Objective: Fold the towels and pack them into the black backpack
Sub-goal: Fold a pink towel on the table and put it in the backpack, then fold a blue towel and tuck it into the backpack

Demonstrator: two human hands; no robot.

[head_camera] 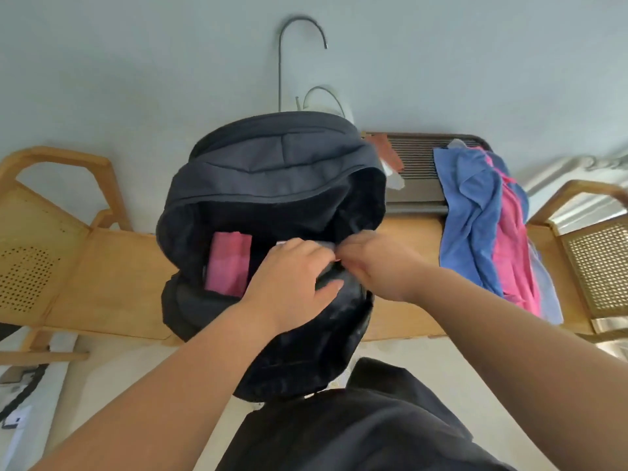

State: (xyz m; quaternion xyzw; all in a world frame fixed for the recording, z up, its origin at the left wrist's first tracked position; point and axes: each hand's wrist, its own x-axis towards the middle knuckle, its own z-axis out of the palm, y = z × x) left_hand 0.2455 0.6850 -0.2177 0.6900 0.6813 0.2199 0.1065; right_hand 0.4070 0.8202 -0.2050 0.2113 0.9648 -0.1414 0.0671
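Gripping the near rim of the black backpack, your left hand lay with its fingers bent over the edge toward the opening and its thumb on the outer front panel. Your right hand met it from three o'clock, fingers curled at the same rim, close against the left fingertips. Blur hid what it pinched, so I could not tell whether it held the fabric or the pale scrap that showed between your hands.

The backpack stood on the wooden bench with its main compartment gaping wide toward you. Inside, at nine o'clock from your left hand, a folded pink towel stood on edge.

At three o'clock from the backpack, well apart from it, a loose blue towel lay draped over the bench, with an unfolded pink towel partly over it on the far side. Between that heap and the backpack, toward one o'clock, sat a dark slatted rack. Cane panels closed the bench at nine o'clock and three o'clock. At twelve o'clock a curved metal pipe rose along the wall.
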